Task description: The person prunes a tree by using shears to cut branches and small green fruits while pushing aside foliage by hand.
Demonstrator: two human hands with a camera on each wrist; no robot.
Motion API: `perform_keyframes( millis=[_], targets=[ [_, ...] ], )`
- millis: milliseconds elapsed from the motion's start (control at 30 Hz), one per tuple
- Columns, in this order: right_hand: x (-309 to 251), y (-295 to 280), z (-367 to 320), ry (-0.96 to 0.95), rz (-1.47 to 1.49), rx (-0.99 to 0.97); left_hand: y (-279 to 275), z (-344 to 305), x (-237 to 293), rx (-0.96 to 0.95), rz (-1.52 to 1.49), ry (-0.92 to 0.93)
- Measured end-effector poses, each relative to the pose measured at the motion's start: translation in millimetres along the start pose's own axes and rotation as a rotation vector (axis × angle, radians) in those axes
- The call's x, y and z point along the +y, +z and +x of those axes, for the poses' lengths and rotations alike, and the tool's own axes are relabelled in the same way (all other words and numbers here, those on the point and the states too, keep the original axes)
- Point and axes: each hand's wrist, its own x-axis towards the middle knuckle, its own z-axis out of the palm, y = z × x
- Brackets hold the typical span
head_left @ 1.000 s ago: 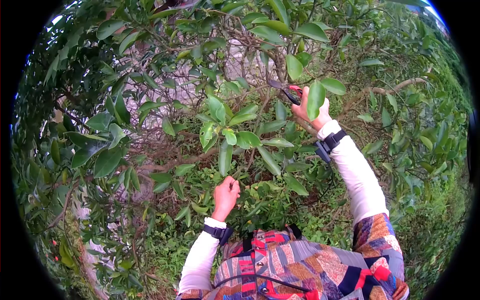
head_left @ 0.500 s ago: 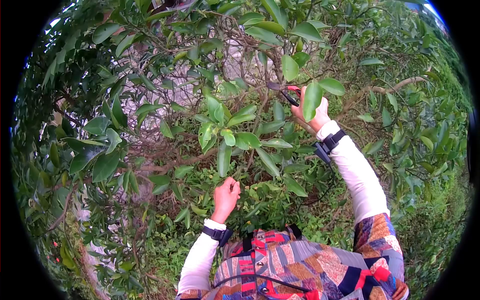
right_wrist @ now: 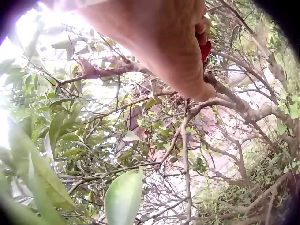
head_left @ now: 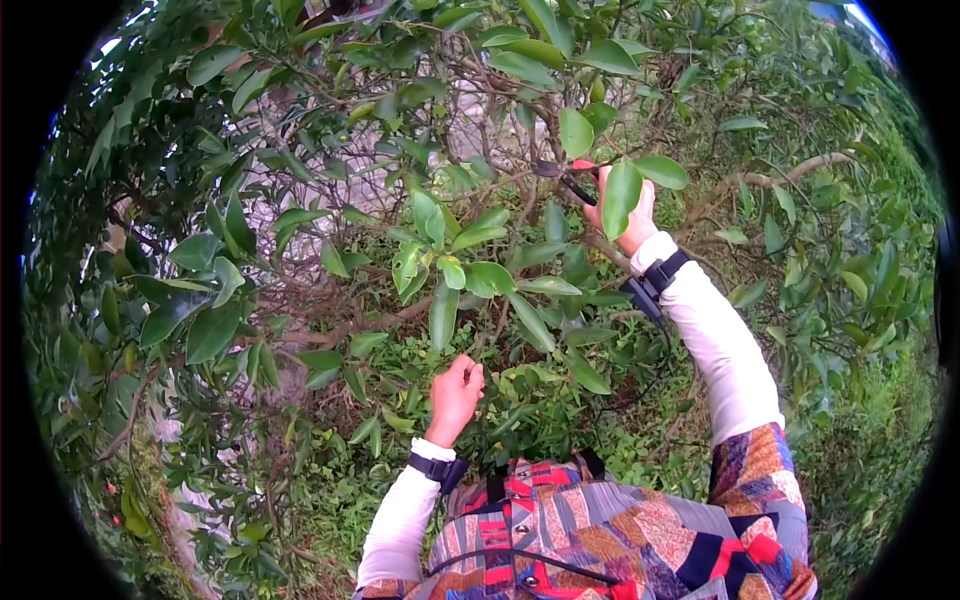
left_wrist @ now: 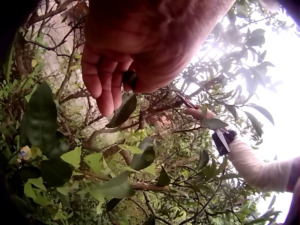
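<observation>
In the head view my right hand (head_left: 627,212) grips red-and-black handled pruning shears (head_left: 577,188), their dark blade by thin branches. A broad leaf (head_left: 621,200) covers part of this hand. The right wrist view shows the hand (right_wrist: 161,44) from behind, with a bit of red handle (right_wrist: 205,50); the blades are hidden there. My left hand (head_left: 457,398) hovers below a leaf cluster (head_left: 443,315), fingers loosely curled. Seen from the left wrist, the hand (left_wrist: 136,51) has its fingers beside a dark leaf (left_wrist: 123,111), with no clear hold on anything.
Leafy branches surround both hands. A thick branch (head_left: 792,176) runs off at the right, and another limb (head_left: 345,328) crosses behind the left hand's side. Low green plants (head_left: 330,480) cover the ground beneath.
My right hand has shifted slightly left, and the red handle stands farther from the black one. The leaf cluster has drifted a little left; my left hand has barely moved.
</observation>
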Motion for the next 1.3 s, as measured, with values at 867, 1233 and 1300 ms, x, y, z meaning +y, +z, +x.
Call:
perform_keyframes(
  millis=[867,1233,1300],
  targets=[
    [-4.6,-14.8,7.6,0.100,0.061,-0.259,-2.4,1.9,14.6,0.042,-0.069,-0.016],
    [-6.5,-20.8,11.0,0.080,0.120,-0.246,-8.7,8.4,55.2,0.186,0.188,0.215],
    [-6.9,-23.8,10.9,0.096,0.121,-0.288,-6.2,5.0,48.8,0.176,0.143,0.177]
  ],
)
